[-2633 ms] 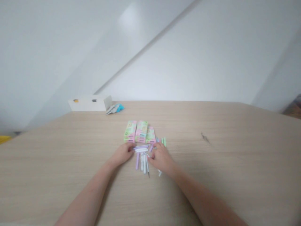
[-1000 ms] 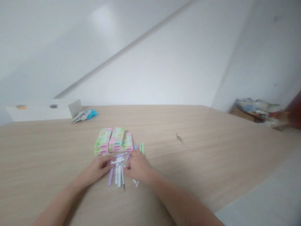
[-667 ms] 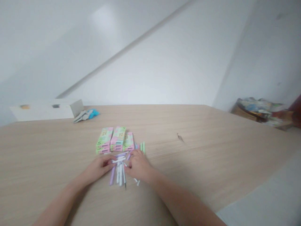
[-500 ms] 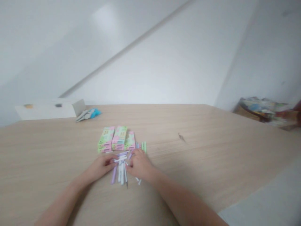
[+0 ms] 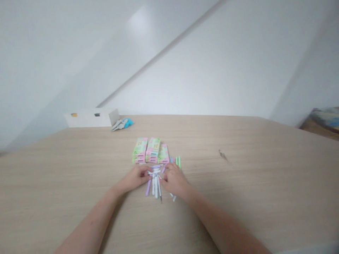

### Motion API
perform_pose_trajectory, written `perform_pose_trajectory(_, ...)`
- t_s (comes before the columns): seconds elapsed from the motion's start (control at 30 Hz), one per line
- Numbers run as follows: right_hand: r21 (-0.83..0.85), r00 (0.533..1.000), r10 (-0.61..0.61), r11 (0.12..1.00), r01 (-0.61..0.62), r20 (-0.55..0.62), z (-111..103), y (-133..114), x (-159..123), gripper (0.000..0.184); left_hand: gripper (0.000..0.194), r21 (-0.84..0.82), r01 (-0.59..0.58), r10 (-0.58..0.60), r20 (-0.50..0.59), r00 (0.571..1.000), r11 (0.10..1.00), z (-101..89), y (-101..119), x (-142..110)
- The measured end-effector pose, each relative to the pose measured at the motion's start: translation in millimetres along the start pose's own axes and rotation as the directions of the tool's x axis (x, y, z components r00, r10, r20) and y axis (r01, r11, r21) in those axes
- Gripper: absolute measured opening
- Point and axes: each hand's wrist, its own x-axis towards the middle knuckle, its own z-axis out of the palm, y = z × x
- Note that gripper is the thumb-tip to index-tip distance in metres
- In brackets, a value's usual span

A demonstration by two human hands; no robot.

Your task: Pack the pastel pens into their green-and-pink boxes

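Slim white and lilac pens or pen parts lie in a loose pile between my hands. My left hand (image 5: 139, 175) is closed, its thumb and fingertips pinching the left ends of white pens (image 5: 156, 171) lying crosswise. My right hand (image 5: 174, 179) curls over the pile's right side, its fingers against a short lilac pen piece (image 5: 164, 169); its exact grip is partly hidden. Below, several white pens (image 5: 155, 187) point towards me, with a lilac pen (image 5: 148, 187) at their left and a dark-tipped one (image 5: 160, 193) at their right.
Pink-and-green boxes (image 5: 140, 147) marked 5 stand stacked just behind the pile. Green pens (image 5: 178, 161) lie right of them. Farther back are a white open carton (image 5: 88, 118) and a grey-and-blue crumpled item (image 5: 123, 124). A small dark object (image 5: 222, 154) lies on the right.
The camera has turned left, so everything sits farther right in view. Both hands stay at the pile, with hardly any change in their pose.
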Motion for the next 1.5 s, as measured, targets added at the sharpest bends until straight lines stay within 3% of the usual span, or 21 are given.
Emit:
perform_pose_trajectory(0.43,-0.015,1.0,-0.01,1.0,0.01,-0.003,2.1,1.6,-0.1,0.02,0.032,-0.061,0.013,-0.01,0.047,0.999,0.998,2.2,-0.5,-0.5)
perform_pose_trajectory(0.9,-0.056,1.0,-0.006,0.998,0.007,0.007,-3.3,-2.0,-1.7,0.024,0.028,0.004,0.02,-0.02,0.039,0.999,1.0,-0.3,11.1,-1.7)
perform_pose_trajectory(1.23,-0.071,1.0,0.013,0.997,-0.012,0.018,-1.6,-1.4,-0.8,0.023,0.054,-0.155,0.11,-0.062,0.29,0.955,0.982,-12.2,17.9,-10.0)
perform_pose_trajectory(1.5,-0.053,1.0,0.011,0.998,-0.012,-0.013,1.7,-0.6,-0.4,0.026,0.061,-0.081,0.103,-0.074,0.3,0.951,0.991,-16.1,23.3,-12.0)
